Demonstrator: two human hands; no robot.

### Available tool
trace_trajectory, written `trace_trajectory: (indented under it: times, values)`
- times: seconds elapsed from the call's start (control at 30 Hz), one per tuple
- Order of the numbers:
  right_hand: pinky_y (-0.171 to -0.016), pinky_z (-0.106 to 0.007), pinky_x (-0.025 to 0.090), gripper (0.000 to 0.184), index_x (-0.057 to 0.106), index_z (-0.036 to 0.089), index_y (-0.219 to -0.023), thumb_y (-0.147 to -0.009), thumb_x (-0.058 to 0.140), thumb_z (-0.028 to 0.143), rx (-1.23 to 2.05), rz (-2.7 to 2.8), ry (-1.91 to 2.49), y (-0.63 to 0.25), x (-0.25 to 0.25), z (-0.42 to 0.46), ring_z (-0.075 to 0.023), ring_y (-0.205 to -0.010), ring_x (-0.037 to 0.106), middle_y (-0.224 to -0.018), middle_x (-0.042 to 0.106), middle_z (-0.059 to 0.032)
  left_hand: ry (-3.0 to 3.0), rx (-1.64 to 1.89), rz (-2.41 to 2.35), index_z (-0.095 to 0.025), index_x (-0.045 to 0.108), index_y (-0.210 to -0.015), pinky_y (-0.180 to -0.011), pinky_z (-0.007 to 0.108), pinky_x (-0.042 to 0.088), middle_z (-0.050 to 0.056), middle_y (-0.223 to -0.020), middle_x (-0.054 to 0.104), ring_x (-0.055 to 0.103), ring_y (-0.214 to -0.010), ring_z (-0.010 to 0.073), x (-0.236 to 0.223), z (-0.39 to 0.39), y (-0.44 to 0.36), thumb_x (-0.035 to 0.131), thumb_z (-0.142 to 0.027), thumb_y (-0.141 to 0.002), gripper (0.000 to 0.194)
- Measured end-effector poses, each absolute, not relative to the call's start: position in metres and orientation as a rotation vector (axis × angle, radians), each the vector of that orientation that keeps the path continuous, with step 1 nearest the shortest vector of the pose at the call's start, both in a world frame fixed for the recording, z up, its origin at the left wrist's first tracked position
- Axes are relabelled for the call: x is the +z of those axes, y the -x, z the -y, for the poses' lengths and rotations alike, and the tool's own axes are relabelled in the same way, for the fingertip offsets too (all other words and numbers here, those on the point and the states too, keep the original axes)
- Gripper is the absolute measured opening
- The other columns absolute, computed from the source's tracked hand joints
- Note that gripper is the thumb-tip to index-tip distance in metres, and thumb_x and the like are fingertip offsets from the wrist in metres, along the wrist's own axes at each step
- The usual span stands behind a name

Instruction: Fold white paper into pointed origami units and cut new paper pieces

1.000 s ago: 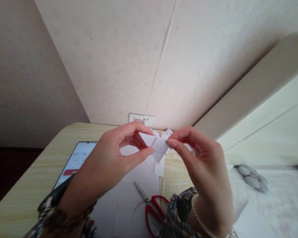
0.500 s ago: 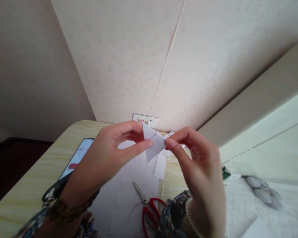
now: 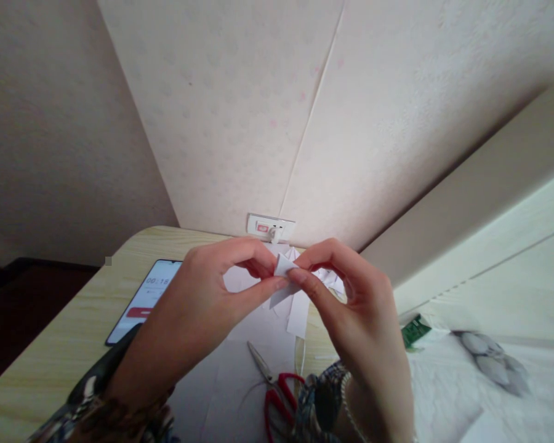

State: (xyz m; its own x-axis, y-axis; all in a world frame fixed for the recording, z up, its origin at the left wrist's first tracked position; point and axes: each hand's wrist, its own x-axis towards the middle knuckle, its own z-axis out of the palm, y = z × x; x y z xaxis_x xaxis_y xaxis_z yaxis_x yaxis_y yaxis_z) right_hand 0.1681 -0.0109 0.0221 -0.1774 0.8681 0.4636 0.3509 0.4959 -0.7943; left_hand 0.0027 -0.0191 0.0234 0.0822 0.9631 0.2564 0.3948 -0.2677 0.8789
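Paper (image 3: 284,266): above the surface (image 3: 80,314), pinched in your left hand (image 3: 215,280) and right hand (image 3: 362,301), both grips closed, likely for fold control. Scissors (image 3: 261,363): below, apart from your fingers.

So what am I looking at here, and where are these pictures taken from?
There is no robot here: these are a person's bare hands, seen by one camera worn on the head, looking forward and down. The left hand and right hand together pinch a small folded white paper. Below them, on the wooden table, lie red-handled scissors and white sheets. To the left is a phone with a lit screen, and a socket is on the wall behind.
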Motion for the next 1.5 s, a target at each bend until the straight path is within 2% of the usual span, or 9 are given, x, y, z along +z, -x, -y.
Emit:
trace_trajectory:
  times: [0.2,0.4,0.63,0.83,0.97,1.07,1.17,1.27,1.5]
  values:
    - [-0.063,-0.028,0.041,0.016,0.062,0.020,-0.070,-0.085,0.065,0.016,0.596,1.743,1.094,-0.164,0.023,0.013,-0.0123,-0.065,0.055,-0.068,0.064,0.0034,-1.754,1.200,-1.331,-0.024,0.065,-0.060,-0.061,0.025,0.048,-0.005,-0.059,0.064,0.057,-0.060,0.0151,0.024,0.019,-0.004,0.072,-0.025,-0.079,0.021]
    - [-0.064,-0.029,0.040,0.012,0.062,0.022,-0.073,-0.085,0.063,0.020,0.728,1.628,1.078,-0.166,0.022,0.013,-0.0140,-0.070,0.057,-0.070,0.063,0.0034,-1.506,1.156,-1.094,-0.025,0.070,-0.069,-0.077,0.027,0.055,-0.004,-0.071,0.073,0.067,-0.072,0.0161,0.023,0.015,0.001,0.077,-0.022,-0.075,0.010]
    - [-0.092,-0.036,0.042,0.009,0.072,0.027,-0.074,-0.081,0.070,0.020,0.861,1.508,0.939,-0.171,0.022,0.012,-0.0180,-0.098,0.059,-0.097,0.062,0.0008,-1.396,1.084,-0.971,-0.023,0.075,-0.077,-0.082,0.032,0.059,0.002,-0.084,0.080,0.074,-0.083,0.0210,0.026,0.010,0.006,0.076,-0.018,-0.073,0.006]
    - [-0.106,-0.043,0.034,0.009,0.074,0.030,-0.072,-0.078,0.074,0.023,1.108,1.414,0.873,-0.169,0.021,0.009,-0.0220,-0.110,0.055,-0.105,0.060,-0.0004,-1.191,0.947,-0.752,-0.024,0.078,-0.091,-0.073,0.024,0.059,0.001,-0.096,0.081,0.075,-0.095,0.0219,0.020,0.009,0.007,0.084,-0.019,-0.071,0.021]
    - [-0.104,-0.041,0.036,0.008,0.075,0.030,-0.072,-0.077,0.075,0.023,1.203,1.426,0.833,-0.170,0.021,0.009,-0.0221,-0.111,0.055,-0.106,0.061,-0.0008,-1.092,0.898,-0.639,-0.024,0.079,-0.095,-0.073,0.020,0.058,0.001,-0.090,0.082,0.076,-0.097,0.0209,0.019,0.010,0.009,0.081,-0.015,-0.075,0.022]
    - [-0.097,-0.038,0.042,0.009,0.074,0.028,-0.071,-0.079,0.074,0.024,1.199,1.455,0.843,-0.168,0.023,0.011,-0.0224,-0.111,0.055,-0.105,0.061,-0.0020,-1.089,0.896,-0.625,-0.024,0.080,-0.093,-0.069,0.019,0.057,0.000,-0.085,0.082,0.077,-0.088,0.0185,0.019,0.011,0.011,0.082,-0.013,-0.074,0.023]
    - [-0.096,-0.037,0.043,0.004,0.073,0.028,-0.080,-0.081,0.072,0.024,1.118,1.483,0.876,-0.166,0.025,0.013,-0.0216,-0.112,0.055,-0.107,0.061,-0.0018,-1.129,0.939,-0.680,-0.027,0.080,-0.092,-0.069,0.017,0.057,-0.002,-0.090,0.083,0.077,-0.086,0.0166,0.020,0.011,0.013,0.083,-0.013,-0.072,0.025]
    - [-0.096,-0.037,0.044,0.015,0.070,0.030,-0.094,-0.080,0.074,0.024,1.068,1.457,0.873,-0.166,0.024,0.015,-0.0203,-0.110,0.057,-0.109,0.062,0.0003,-1.182,0.964,-0.737,-0.030,0.080,-0.094,-0.073,0.016,0.057,-0.004,-0.092,0.083,0.077,-0.088,0.0158,0.022,0.010,0.014,0.083,-0.014,-0.072,0.027]
    - [-0.099,-0.038,0.044,0.023,0.065,0.028,-0.099,-0.080,0.075,0.023,1.009,1.459,0.899,-0.169,0.024,0.018,-0.0186,-0.107,0.059,-0.107,0.064,0.0026,-1.186,0.994,-0.794,-0.034,0.080,-0.094,-0.071,0.014,0.058,-0.006,-0.087,0.083,0.077,-0.083,0.0132,0.023,0.012,0.011,0.083,-0.014,-0.073,0.029]
